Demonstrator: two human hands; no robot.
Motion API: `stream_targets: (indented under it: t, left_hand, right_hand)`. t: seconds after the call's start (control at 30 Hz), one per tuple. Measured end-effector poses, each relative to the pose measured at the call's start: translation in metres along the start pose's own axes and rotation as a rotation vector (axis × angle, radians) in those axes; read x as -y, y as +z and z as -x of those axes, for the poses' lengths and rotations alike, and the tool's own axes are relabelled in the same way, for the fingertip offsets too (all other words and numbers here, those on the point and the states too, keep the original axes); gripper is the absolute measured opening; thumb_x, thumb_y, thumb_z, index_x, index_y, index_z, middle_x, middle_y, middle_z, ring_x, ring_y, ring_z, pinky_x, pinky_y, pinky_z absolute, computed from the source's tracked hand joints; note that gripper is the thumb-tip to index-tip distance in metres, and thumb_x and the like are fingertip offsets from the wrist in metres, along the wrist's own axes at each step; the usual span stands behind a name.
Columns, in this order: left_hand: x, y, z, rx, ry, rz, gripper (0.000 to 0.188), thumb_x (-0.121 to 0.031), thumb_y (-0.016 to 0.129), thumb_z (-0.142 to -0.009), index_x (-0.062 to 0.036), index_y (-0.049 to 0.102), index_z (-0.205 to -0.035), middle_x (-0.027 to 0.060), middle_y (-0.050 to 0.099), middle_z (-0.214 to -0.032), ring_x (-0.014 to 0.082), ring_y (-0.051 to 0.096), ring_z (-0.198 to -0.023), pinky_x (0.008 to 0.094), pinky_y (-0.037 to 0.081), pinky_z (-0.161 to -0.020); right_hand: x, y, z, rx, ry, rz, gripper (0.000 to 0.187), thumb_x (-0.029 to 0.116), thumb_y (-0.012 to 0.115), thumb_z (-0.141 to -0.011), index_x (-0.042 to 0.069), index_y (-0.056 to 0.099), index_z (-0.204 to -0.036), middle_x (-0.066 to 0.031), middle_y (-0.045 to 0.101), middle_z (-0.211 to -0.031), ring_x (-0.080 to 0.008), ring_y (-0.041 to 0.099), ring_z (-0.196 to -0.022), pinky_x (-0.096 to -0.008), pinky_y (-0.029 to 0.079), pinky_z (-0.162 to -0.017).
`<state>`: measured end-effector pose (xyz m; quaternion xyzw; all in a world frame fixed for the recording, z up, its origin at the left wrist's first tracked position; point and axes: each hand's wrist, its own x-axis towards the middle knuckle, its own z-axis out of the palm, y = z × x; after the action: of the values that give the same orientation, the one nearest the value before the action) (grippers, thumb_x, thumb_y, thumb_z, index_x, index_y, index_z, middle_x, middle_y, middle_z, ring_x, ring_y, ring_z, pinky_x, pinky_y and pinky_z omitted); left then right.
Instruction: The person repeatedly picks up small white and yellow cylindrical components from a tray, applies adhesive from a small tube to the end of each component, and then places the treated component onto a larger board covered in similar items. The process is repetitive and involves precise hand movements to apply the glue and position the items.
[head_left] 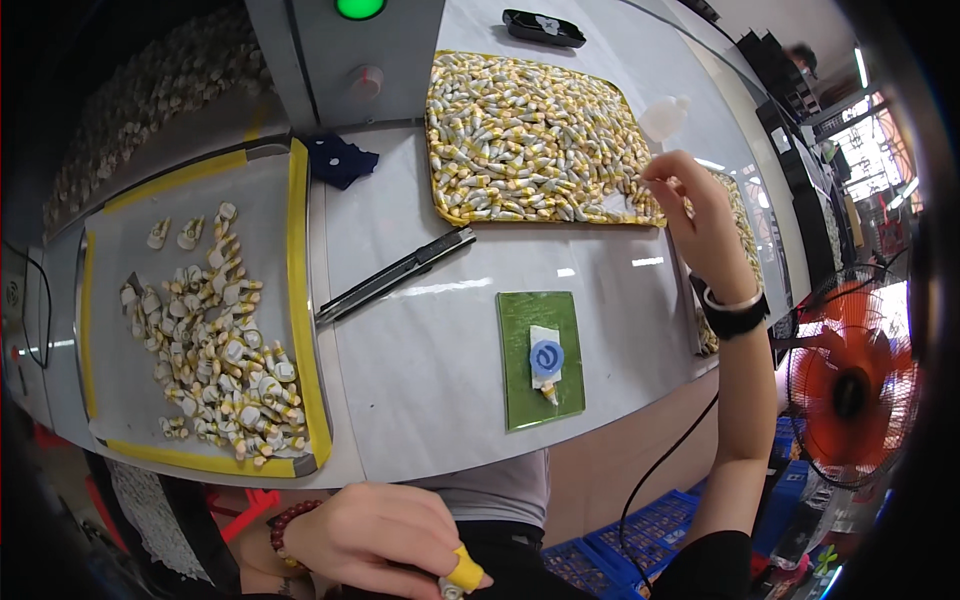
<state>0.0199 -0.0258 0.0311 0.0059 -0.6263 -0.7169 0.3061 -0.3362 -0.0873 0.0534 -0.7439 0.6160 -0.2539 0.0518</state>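
Got right hand [700, 210] at upper right, over right edge of big tray [545, 225]. Small yellow-and-grey pieces [540, 140] directly left of the right grip, next to fingertips; long axes every which way, no common direction. Far nearer to right hand than to left. Right grip: thumb and forefinger curled close; cannot tell if pinching a piece.

Left hand [385, 535] at lower centre, below front edge of worktop [420, 390], yellow tape [466, 568] around one finger. Left grip closed, apparently pinching a white-wrapped piece [452, 590], mostly cut off by the frame's bottom edge.

Between both hands, right of centre: green pad [520, 400] with white slip [544, 332], blue coil [546, 357] on top, single piece [550, 396] poking out below, long axis roughly up-down, tilted toward lower right. At left of frame: shallow tray [303, 300] with yellow-taped rim and more wrapped pieces [235, 350].

Labels: pale emblem on black case [545, 28], top centre; no legible writing on pieces, pad or slip.
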Motion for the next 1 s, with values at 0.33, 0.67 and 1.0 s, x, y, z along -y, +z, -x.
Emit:
stream_targets:
  t: [0.33,0.67,1.0]
  left_hand:
    - [0.021,0.014,0.009,-0.258,-0.252,0.345,0.028,-0.002,0.073,-0.074,0.0035,0.062,-0.099,0.0108,0.065,-0.093,0.019,0.063,-0.09,0.029,0.049,-0.081]
    - [0.029,0.022,0.008,-0.413,-0.286,0.638,0.036,-0.01,0.079,-0.069,0.005,0.06,-0.096,0.0172,0.063,-0.09,0.0239,0.063,-0.08,0.0331,0.05,-0.073]
    - [0.026,0.024,0.001,-0.432,-0.392,0.818,0.033,-0.013,0.075,-0.075,0.0064,0.059,-0.097,0.0189,0.064,-0.086,0.0245,0.062,-0.082,0.0328,0.048,-0.075]
  right_hand:
    - [0.099,0.001,0.053,0.385,-0.096,-0.313,0.019,-0.005,0.068,-0.067,0.002,0.063,-0.084,-0.0066,0.061,-0.074,-0.0191,0.057,-0.062,-0.0285,0.046,-0.055]
    - [0.094,0.019,0.062,0.366,-0.357,-0.022,0.022,0.0,0.062,-0.064,0.002,0.059,-0.086,-0.0057,0.058,-0.076,-0.0211,0.056,-0.069,-0.0306,0.048,-0.058]
    - [0.112,0.008,0.06,0.236,-0.29,-0.13,0.017,0.0,0.066,-0.065,0.002,0.063,-0.081,-0.0053,0.061,-0.075,-0.0204,0.059,-0.064,-0.0288,0.049,-0.054]
